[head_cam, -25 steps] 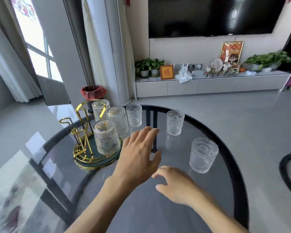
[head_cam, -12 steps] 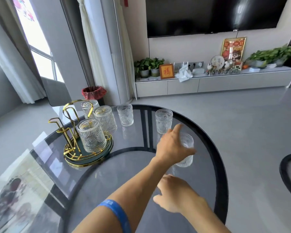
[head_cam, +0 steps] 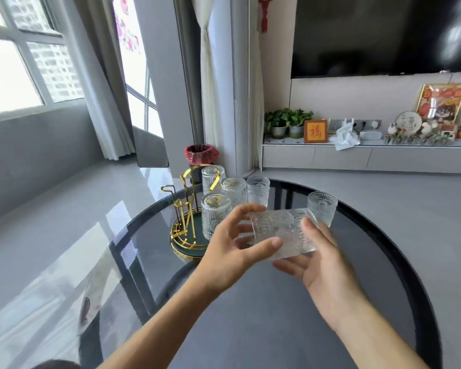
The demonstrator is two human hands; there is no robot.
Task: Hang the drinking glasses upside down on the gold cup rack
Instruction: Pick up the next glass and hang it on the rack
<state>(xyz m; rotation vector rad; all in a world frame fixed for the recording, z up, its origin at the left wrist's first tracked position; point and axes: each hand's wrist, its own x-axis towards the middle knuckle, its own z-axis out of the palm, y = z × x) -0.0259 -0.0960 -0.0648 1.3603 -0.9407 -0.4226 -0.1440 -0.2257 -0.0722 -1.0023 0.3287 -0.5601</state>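
A clear ribbed drinking glass (head_cam: 282, 233) lies on its side in the air above the table, held between both hands. My left hand (head_cam: 234, 251) grips its left end with thumb and fingers; my right hand (head_cam: 322, 265) cups its right end from below. The gold cup rack (head_cam: 186, 217) stands on a round green tray to the left, with three glasses (head_cam: 214, 218) hung upside down on its pegs and bare pegs on its left side. Two more glasses stand upright on the table: one (head_cam: 258, 191) beside the rack, one (head_cam: 322, 206) behind my right hand.
The round dark glass table (head_cam: 370, 288) has a black rim close on the right and far side. A red-lined bin (head_cam: 201, 155) stands on the floor behind the rack. A TV cabinet with plants and ornaments lines the far wall.
My left hand lifted the near-right glass off the table and tipped it sideways. My right hand rose to take its other end. The view swung left and up.
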